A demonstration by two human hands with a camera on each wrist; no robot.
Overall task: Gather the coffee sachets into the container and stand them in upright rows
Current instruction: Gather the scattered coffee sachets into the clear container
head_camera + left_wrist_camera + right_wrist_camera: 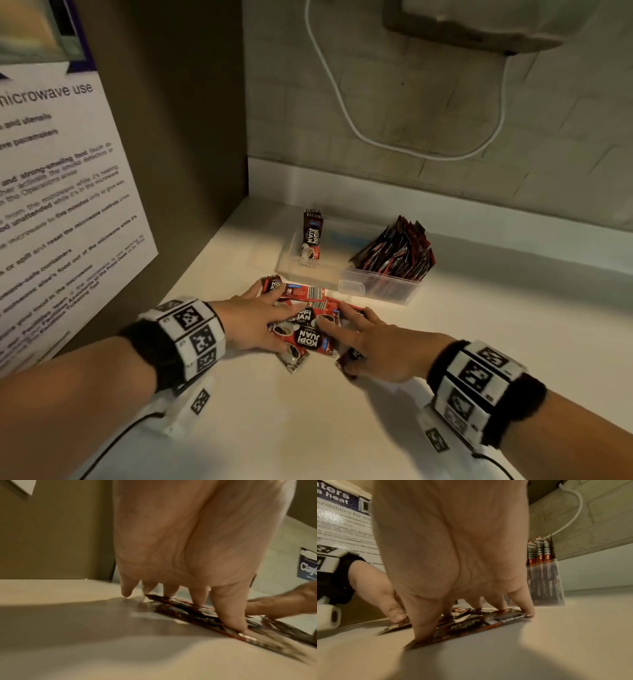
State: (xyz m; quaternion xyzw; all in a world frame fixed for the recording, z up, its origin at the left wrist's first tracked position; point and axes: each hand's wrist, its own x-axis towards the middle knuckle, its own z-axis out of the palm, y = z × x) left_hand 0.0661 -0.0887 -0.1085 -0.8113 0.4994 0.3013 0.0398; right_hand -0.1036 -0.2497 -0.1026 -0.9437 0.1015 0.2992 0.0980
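Red sachets (305,329) lying flat on the counter (342,428), pressed under both hands. Left hand (253,322) and right hand (380,342) spread, fingers (229,609) straight. Beyond, clear container (376,286) holding more.

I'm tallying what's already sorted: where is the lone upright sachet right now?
In the head view, the upright sachet stands at the left end of the clear container, behind the loose sachets under both hands, with the leaning bundle to its right.
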